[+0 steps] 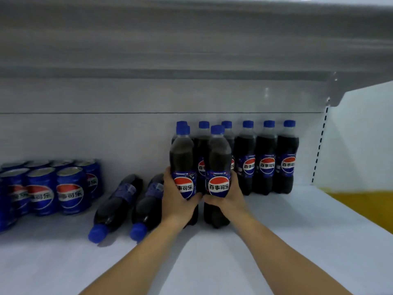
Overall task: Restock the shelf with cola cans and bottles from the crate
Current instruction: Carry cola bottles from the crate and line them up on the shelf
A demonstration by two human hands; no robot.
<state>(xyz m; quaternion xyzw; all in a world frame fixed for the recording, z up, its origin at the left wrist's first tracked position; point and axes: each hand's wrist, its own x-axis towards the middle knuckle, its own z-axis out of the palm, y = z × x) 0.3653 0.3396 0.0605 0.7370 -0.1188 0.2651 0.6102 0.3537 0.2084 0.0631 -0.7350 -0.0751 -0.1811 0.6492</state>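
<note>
My left hand (179, 202) is wrapped round the label of one cola bottle (182, 154). My right hand (228, 199) grasps a second bottle (219, 158) the same way. The two stand upright, side by side, in the centre of the frame, with my thumbs almost meeting between them. Both bottles are clear plastic, dark with cola, with blue caps and a blue label carrying a red, white and blue roundel. The second bottle's base seems to rest on the shelf (287, 241); the first one's base is hidden behind my wrist, so I cannot tell.

Just behind them and running to the right, a row of bottles (266, 158) of the same kind stands against the back panel (85, 135), labels facing out. Left of my hands, a lying bottle (118, 206) and another lying bottle (146, 206) rest on their sides, caps pointing towards the lower edge of the frame. At the far left, a block of blue cans (42, 189) stands upright in close ranks.

The shelf is plain white and smooth. Above, across the top of the frame, the grey underside of an upper shelf (191, 39) is blurred. At the right, a slotted upright (319, 150) runs down the rear corner, and beyond it there is a white wall (361, 135) with a yellow surface (368, 209) below it.
</note>
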